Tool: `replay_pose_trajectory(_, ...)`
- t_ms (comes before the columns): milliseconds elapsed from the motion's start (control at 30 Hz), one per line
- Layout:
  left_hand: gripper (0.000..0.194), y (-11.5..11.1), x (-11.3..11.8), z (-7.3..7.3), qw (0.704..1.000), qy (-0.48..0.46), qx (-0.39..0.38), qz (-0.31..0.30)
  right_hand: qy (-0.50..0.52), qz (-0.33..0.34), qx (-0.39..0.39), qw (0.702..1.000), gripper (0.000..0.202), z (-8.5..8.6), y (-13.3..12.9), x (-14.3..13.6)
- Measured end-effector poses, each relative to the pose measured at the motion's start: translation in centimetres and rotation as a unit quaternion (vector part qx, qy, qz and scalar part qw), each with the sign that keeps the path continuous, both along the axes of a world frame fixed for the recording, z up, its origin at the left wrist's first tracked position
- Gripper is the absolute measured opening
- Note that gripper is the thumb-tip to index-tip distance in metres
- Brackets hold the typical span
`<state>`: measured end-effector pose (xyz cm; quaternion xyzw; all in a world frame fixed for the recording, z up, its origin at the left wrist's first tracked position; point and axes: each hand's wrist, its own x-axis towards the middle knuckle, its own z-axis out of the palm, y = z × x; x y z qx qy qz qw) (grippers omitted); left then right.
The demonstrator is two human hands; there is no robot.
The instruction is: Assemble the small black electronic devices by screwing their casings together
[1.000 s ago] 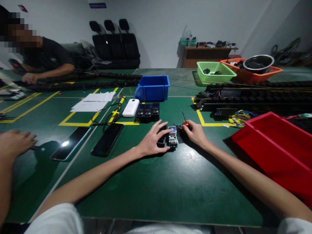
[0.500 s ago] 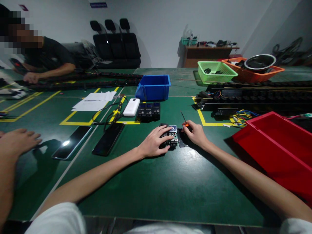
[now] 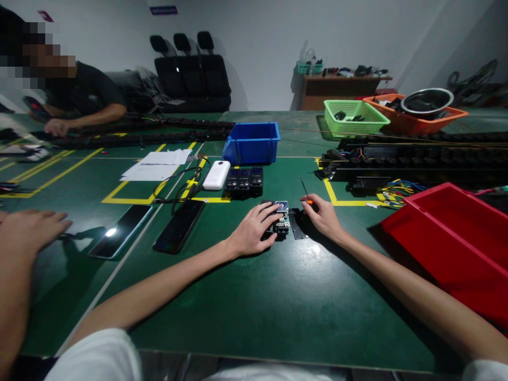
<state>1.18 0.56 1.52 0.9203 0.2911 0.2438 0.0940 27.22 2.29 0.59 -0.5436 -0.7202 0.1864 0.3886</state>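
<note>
My left hand [image 3: 255,229] is laid over a small black electronic module with an exposed circuit board [image 3: 283,218], its fingers across the top and thumb along the near side, gripping it on the table. A screwdriver [image 3: 305,188] with an orange handle is pinched in my right hand [image 3: 323,216]; its thin dark shaft points up and away from the module. Between the module and my right hand lies a flat black cover plate [image 3: 297,225]. Beyond my left hand stands a black unit with several small screens [image 3: 244,182].
On the green table [image 3: 254,307] lie two phones [image 3: 179,226], a white power bank [image 3: 216,175], papers [image 3: 154,164] and a blue bin [image 3: 254,144]. A red bin [image 3: 448,243] is at right. Another person's hand [image 3: 37,230] reaches in at left; a co-worker [image 3: 87,95] sits across.
My right hand, with the screwdriver, has shifted slightly right, away from the module. My left hand stays on the module. The other person's hand at left has moved slightly.
</note>
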Motion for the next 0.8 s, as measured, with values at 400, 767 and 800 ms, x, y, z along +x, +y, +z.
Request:
replay_pose_trajectory(400, 0.062, 0.2, -0.1, 0.1, 1.0, -0.007, -0.003, 0.001, -0.08, -0.017, -0.014, 0.997, 0.023, -1.0, 0.8, 0.2)
replay_pose_trajectory(767, 0.06, 0.6, -0.2, 0.2, 0.998, -0.064, -0.026, 0.004, -0.156, -0.013, 0.037, 0.987, 0.023, -1.7, 1.1, 0.4)
replay_pose_trajectory(800, 0.06, 0.8, -0.3, 0.2, 0.996, -0.081, -0.038, 0.012, -0.155, -0.013, 0.036, 0.987, 0.022, -1.6, 1.0, 0.4)
